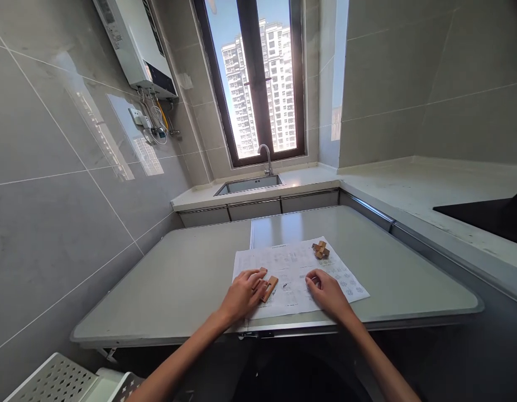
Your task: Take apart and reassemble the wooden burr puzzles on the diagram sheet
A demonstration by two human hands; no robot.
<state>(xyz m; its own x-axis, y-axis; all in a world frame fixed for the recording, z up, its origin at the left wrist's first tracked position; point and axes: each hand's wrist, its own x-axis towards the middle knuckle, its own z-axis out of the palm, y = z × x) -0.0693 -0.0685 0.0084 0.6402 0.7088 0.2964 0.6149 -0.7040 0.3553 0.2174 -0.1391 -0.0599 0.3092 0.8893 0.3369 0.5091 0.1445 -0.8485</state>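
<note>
My left hand (242, 295) lies over the left part of a printed paper sheet (298, 304), its fingers bent around small notched wooden puzzle pieces (271, 288). One piece shows to the right of the fingers, and the end of another peeks out by the index fingertip. How many lie under the hand is hidden. On the sheet's right side rests my right hand (328, 291), its fingers curled in loosely and nothing visible in them. Beyond it, near the sheet's far right corner, sits an interlocked wooden burr puzzle (321, 250).
The sheet lies on a pale folding table (191, 279) with rounded corners. Behind stand a counter with a sink (245, 186) and a faucet (266, 156); a black cooktop (488, 215) is at right. A perforated white plastic rack (57, 379) is low at left.
</note>
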